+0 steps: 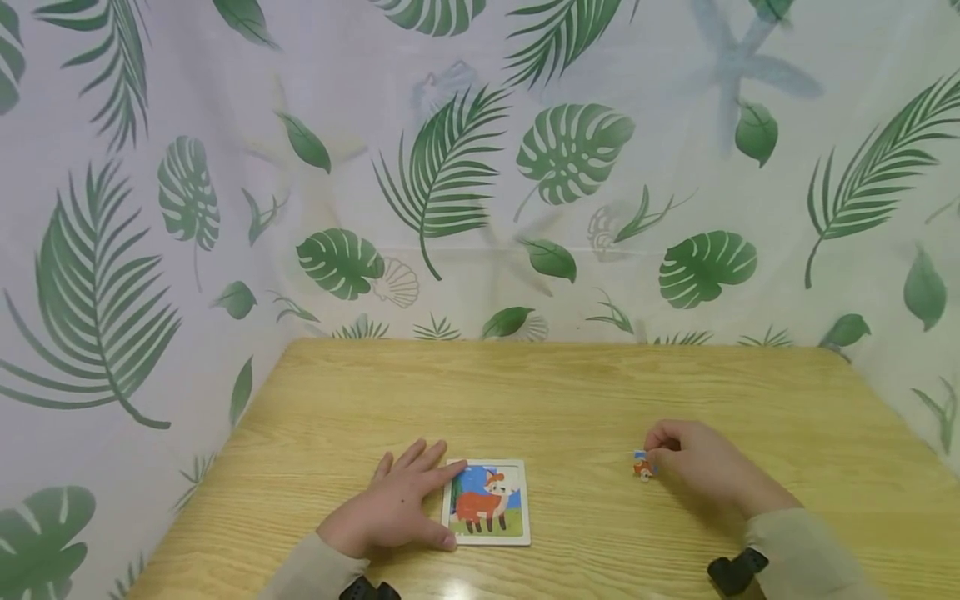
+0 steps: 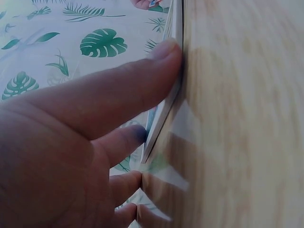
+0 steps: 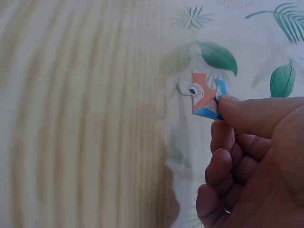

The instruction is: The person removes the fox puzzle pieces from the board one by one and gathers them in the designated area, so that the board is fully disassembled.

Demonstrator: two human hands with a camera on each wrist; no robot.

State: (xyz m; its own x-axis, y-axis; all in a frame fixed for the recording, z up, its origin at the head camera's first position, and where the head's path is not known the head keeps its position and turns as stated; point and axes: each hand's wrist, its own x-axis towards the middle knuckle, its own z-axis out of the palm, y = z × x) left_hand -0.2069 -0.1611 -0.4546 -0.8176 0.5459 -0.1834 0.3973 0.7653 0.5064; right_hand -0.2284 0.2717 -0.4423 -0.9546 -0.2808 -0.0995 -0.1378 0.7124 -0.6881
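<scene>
A square picture puzzle (image 1: 486, 503) of a red fox in a white frame lies flat on the table, with a pale bare patch at its upper right. My left hand (image 1: 401, 504) rests at its left side, fingers spread. The index fingertip touches the upper left corner and the thumb (image 2: 164, 50) presses the lower left edge. Off to the right, my right hand (image 1: 701, 462) pinches a small puzzle piece (image 3: 205, 95) between thumb and index finger. The piece shows an eye, orange fur and blue; the other fingers curl under it.
The light wooden table (image 1: 570, 400) stretches out beyond both hands. A white cloth (image 1: 480, 283) printed with green leaves hangs behind the table and along its sides. Dark wrist devices (image 1: 738, 572) sit at both sleeves.
</scene>
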